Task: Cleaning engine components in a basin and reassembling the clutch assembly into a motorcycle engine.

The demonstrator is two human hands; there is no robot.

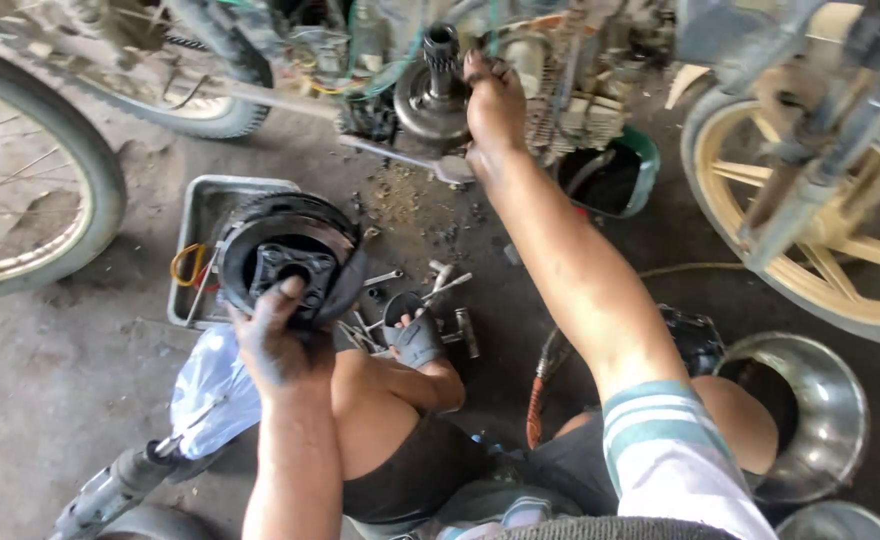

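Observation:
My left hand (pixel 278 340) grips a round black clutch assembly (pixel 290 260) by its lower edge and holds it up, face towards me, above a grey metal tray (pixel 200 200). My right hand (pixel 495 110) reaches forward to the motorcycle engine (pixel 560 90) and rests against it, just right of a splined shaft (pixel 441 55) that sticks out of a round hub (pixel 430 105). Its fingers are curled on the engine side; what they hold, if anything, is hidden. Both hands are dark with grease.
Loose bolts and tools (pixel 430 290) lie on the concrete floor between my knees. A green basin (pixel 620 175) with dark oil sits under the engine. Wheels stand at left (pixel 50 170) and right (pixel 810 210). A steel bowl (pixel 820 410) is by my right knee, a white plastic bag (pixel 215 385) by my left.

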